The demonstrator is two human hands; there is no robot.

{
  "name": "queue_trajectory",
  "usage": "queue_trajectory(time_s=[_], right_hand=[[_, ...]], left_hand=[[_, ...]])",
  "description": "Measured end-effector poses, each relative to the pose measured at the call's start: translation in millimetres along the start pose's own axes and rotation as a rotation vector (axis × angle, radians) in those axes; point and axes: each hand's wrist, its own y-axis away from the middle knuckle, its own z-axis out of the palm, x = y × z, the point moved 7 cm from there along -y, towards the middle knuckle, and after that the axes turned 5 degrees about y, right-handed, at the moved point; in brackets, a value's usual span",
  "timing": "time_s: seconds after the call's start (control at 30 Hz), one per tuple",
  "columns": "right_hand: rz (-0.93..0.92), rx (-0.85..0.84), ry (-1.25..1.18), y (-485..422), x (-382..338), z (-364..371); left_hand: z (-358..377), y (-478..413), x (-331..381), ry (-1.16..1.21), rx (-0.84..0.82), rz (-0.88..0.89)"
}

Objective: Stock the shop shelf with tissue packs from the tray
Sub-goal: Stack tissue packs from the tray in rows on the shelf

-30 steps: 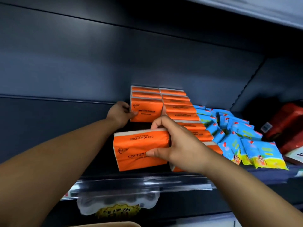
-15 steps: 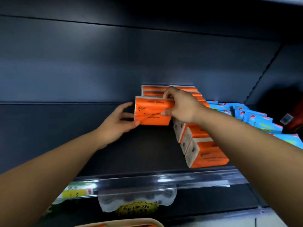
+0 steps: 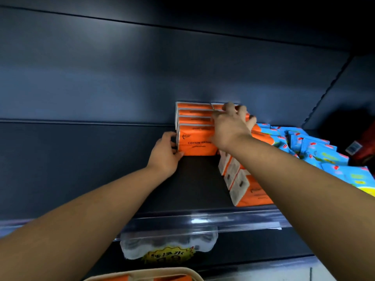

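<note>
- The left hand [image 3: 165,153] grips the left end of the frontmost orange plastic-wrapped tissue pack [image 3: 195,142], printed "COTTON TISSUE". Its fingers curl round the end and its thumb sits at the lower front corner.
- The right hand [image 3: 231,123] lies with fingers spread across the tops of the rear packs in the right-hand row of orange packs [image 3: 255,196]. It pinches nothing and seems to be pressing or squaring them.
- The gripped pack stands upright on the dark metal shelf deck [image 3: 194,179]. It touches the left-hand row of orange packs [image 3: 192,113] behind it, which runs to the back panel.
- Progress, as I judge it, is partway. The right-hand row comes close to the clear plastic front rail [image 3: 203,220], while the left-hand row stops well short, with bare deck in front of it.
- The beige tray [image 3: 142,273] at the bottom edge shows more orange packs [image 3: 115,278], so stock remains.
- The frame cuts off the tray, so its count cannot be told.
- The right forearm covers the middle of the right-hand row, and the left fingertips are hidden behind the pack.
- The jumbled light-blue packets [image 3: 316,147] to the right have print too small to read.
</note>
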Motion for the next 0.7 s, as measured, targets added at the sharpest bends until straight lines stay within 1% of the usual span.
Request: queue_trajectory(time_s=[0.07, 0.17, 0.3, 0.47, 0.6, 0.63, 0.7], right_hand=[[0.029, -0.07, -0.137, -3, 4, 9], [-0.057, -0.056, -0.219, 0, -2, 12], [-0.144, -0.103, -0.249, 10, -5, 18], [-0.073, -0.103, -0.323, 10, 15, 9], [-0.102, -0.167, -0.3, 14, 22, 18], [-0.109, -0.159, -0.302, 15, 23, 18], [-0.126, -0.088, -0.335, 19, 26, 7]], left_hand=[[0, -4, -2, -0.046, 0.006, -0.014], [4, -8, -3, -0.1, 0.002, -0.033], [6, -9, -3, -0.115, -0.016, -0.04], [1, -6, 4, -0.081, -0.026, -0.03], [-1, -3, 9, -0.042, -0.104, -0.113], [-5, -2, 11, -0.016, -0.106, -0.138], [-17, 2, 15, 0.021, -0.087, -0.168]])
